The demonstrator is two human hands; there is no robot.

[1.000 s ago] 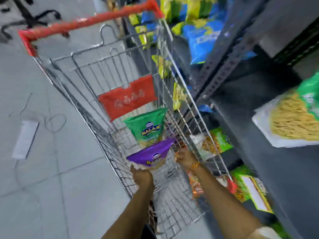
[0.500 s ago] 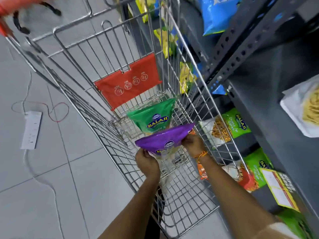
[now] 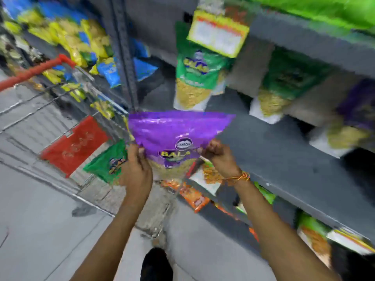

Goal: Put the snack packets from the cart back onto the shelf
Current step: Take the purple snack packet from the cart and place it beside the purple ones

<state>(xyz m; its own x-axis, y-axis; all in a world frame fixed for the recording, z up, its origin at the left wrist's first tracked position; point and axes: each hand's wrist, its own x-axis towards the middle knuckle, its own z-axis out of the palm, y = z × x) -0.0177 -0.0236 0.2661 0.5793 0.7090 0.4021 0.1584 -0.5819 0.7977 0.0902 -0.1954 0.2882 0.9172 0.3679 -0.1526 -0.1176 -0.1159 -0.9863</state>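
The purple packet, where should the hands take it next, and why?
Probably a short carry up and to the right, onto the grey shelf. The left hand and right hand both grip the purple packet, which is already lifted clear of the cart. There is bare shelf beside it, and another purple packet seems to stand further right, though the picture is blurry.

bare grey shelf (image 3: pixel 274 151) ahead, green packet (image 3: pixel 192 82) at its back
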